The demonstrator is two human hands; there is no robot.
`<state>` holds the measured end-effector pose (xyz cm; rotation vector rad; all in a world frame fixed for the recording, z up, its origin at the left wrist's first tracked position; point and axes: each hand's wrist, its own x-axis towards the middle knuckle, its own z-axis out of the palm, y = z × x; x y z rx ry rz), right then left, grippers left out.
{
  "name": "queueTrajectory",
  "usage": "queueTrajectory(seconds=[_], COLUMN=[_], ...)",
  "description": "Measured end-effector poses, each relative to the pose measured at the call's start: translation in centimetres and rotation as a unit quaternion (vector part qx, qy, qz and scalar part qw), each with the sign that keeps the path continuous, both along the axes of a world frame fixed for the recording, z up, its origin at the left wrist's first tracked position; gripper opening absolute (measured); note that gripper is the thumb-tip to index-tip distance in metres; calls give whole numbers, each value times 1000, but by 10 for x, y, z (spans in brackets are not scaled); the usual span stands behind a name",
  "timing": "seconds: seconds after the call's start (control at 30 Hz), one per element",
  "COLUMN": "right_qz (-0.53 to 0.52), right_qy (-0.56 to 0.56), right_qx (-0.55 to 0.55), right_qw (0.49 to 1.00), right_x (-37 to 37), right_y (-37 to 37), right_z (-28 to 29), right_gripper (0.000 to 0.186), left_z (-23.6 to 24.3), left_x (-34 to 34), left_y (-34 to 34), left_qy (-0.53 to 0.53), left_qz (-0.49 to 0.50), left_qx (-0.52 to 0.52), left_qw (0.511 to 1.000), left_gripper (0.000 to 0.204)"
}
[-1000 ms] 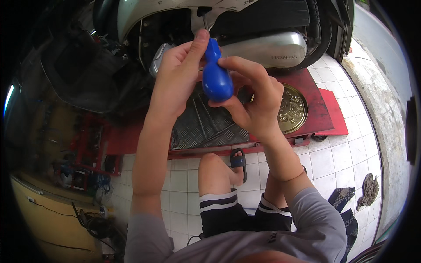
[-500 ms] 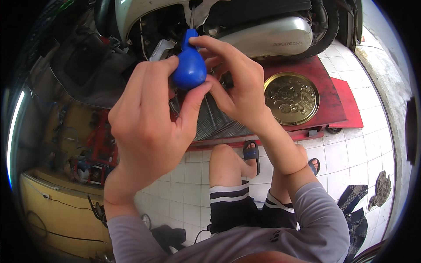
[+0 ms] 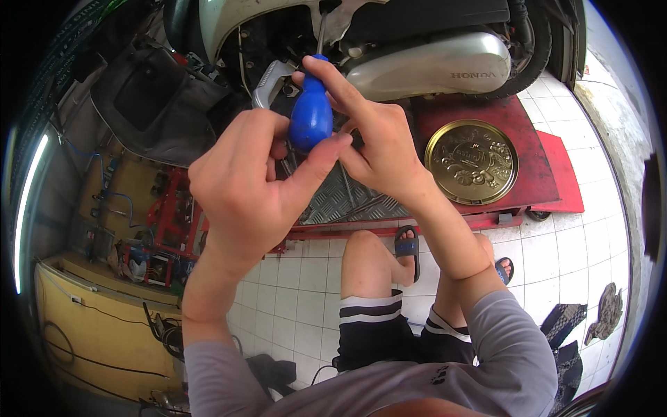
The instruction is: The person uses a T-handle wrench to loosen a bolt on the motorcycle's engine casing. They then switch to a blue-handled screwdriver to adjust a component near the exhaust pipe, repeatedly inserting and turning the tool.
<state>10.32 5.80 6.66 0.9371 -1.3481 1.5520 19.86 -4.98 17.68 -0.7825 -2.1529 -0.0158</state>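
Observation:
A screwdriver with a bulbous blue handle (image 3: 310, 119) points away from me, its metal shaft reaching into an opening in the pale body panel (image 3: 240, 17) of a scooter. My left hand (image 3: 250, 167) is closed at the handle's butt, thumb and curled fingers around its near end. Higher up, my right hand (image 3: 372, 132) holds the handle's neck, index finger stretched along it and thumb near the butt. The screwdriver's tip is hidden inside the scooter. Just left of the handle, a curved grey metal part (image 3: 271, 80) shows.
The scooter's silver engine cover (image 3: 434, 64) and rear wheel (image 3: 538, 62) lie beyond my right hand. A round gold tray (image 3: 472, 163) rests on the red lift platform (image 3: 538, 174). To the left are a black seat-like part (image 3: 142, 90) and a yellow cabinet (image 3: 104, 340). Dark cloths (image 3: 566, 340) lie on the tiles.
The view has shifted slightly, so the scene sits further right. The screwdriver handle has turned a little, and my left fingers have curled more around its butt.

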Motion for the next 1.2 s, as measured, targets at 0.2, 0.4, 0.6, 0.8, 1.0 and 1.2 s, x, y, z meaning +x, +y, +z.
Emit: queueTrajectory(seconds=[0.2,0.4,0.6,0.8,1.0,1.2], right_qz=[-4,2,-10,-27,-28,-32], right_qy=[-9,3,9,16,9,15], right_qx=[-30,-39,-34,-20,-3,-1], right_qw=[1000,999,999,999,1000,999], right_x=[-6,-6,-11,-12,-12,-12], right_y=[2,-3,4,5,7,9], right_z=[-1,0,-2,-4,-4,-3], right_gripper=[66,62,61,61,61,62], left_z=[42,69,71,78,84,104], left_x=[-27,-63,-74,-80,-85,-72], left_y=[-3,-10,-4,-4,0,21], left_qy=[-204,-329,-412,-440,-469,-533], left_qz=[-86,-113,-120,-110,-112,22], left_qx=[142,28,7,-41,-67,-89], left_qw=[965,937,903,890,874,841], left_gripper=[16,18,17,15,11,37])
